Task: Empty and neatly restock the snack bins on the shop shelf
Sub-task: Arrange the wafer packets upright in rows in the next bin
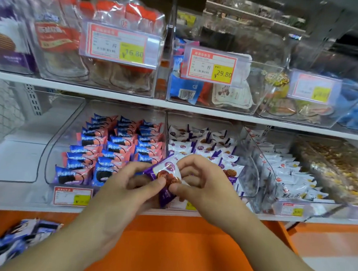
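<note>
purple-white snack packet | tilted, held before clear bin | bin's matching packets in upright rows

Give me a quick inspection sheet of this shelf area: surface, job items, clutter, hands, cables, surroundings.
Surface: white lower shelf above an orange ledge.
Job's things: purple-and-white packet held in front of its bin; cookie bin in neat rows.
Clutter: loose packets on the ledge.
Hands: left hand and right hand both pinch the packet.
Cables: nothing seen.
Surroundings: upper shelf bins with price tags.

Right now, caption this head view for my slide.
Both hands, left hand and right hand, hold a purple waffle packet before its bin.
</note>
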